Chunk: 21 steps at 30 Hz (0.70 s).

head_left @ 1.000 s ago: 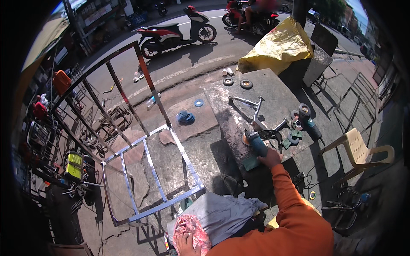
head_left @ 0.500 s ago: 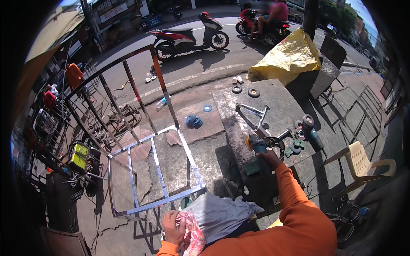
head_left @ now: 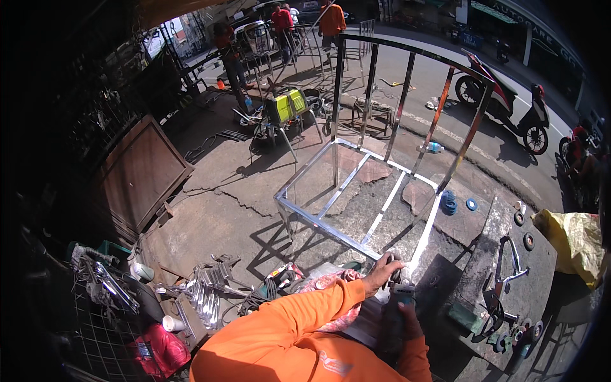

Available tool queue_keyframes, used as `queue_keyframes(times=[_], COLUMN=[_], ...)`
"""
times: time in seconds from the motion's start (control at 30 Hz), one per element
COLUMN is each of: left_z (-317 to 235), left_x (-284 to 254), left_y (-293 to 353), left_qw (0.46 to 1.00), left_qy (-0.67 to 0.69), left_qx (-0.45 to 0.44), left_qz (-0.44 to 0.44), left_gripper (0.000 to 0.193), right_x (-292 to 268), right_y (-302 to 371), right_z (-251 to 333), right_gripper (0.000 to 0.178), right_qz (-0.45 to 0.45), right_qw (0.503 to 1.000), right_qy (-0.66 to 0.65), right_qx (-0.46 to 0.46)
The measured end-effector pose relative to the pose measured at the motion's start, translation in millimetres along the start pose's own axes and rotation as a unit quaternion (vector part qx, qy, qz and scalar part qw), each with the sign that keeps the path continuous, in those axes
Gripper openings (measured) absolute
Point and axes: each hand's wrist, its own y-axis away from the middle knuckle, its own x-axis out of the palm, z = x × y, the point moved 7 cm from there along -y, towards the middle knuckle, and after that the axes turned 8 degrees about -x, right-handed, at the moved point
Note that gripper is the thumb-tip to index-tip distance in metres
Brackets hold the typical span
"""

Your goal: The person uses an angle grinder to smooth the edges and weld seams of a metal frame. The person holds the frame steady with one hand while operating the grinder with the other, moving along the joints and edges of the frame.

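In the head view, my right hand point(head_left: 410, 321) is wrapped around the body of an angle grinder point(head_left: 402, 294), its fingers closed on the casing. My left hand point(head_left: 380, 275) has its fingers bent at the grinder's front end; how tightly they close, and on which part, I cannot tell. The grinder is low in front of me, just beside the near right corner of a shiny metal frame point(head_left: 354, 242), whose barred back stands upright on its far side; I cannot tell whether tool and frame touch. A pink patterned cloth point(head_left: 334, 280) lies under my left forearm. Right of the frame stands a low worktable point(head_left: 531, 267), carrying a bent silver tube piece point(head_left: 512, 262), two small round discs point(head_left: 529, 240) and, at its near end, a cluster of grinding parts. Between frame and table, on the ground, is a stack of blue discs point(head_left: 449, 202). Beyond the frame's left side sits a yellow-green machine point(head_left: 285, 105).
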Motion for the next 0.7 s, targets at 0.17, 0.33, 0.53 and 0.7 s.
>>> queue_keyframes(times=[0.17,0.33,0.53,0.7], left_z=[-21,-46,-8,2], left_x=[-62,-167,-445,-539], left_y=[50,95,228,447], left_qw=[0.994,0.877,0.731,0.371], left_qy=[-0.053,-0.404,-0.289,-0.170], left_qx=[0.094,0.228,-0.012,0.051], left_qz=[0.014,-0.127,-0.617,-0.912], left_gripper=[0.051,0.072,0.046,0.034], right_x=[51,90,98,77], right_y=[-24,-11,-8,-32], right_z=[-25,-33,-23,-15], right_gripper=[0.048,0.049,0.050,0.053], right_qz=[0.105,0.147,0.141,0.105], right_qw=[0.987,0.967,0.938,0.971], right_qy=[-0.040,-0.118,-0.243,-0.160], right_qx=[0.118,0.171,0.202,0.144])
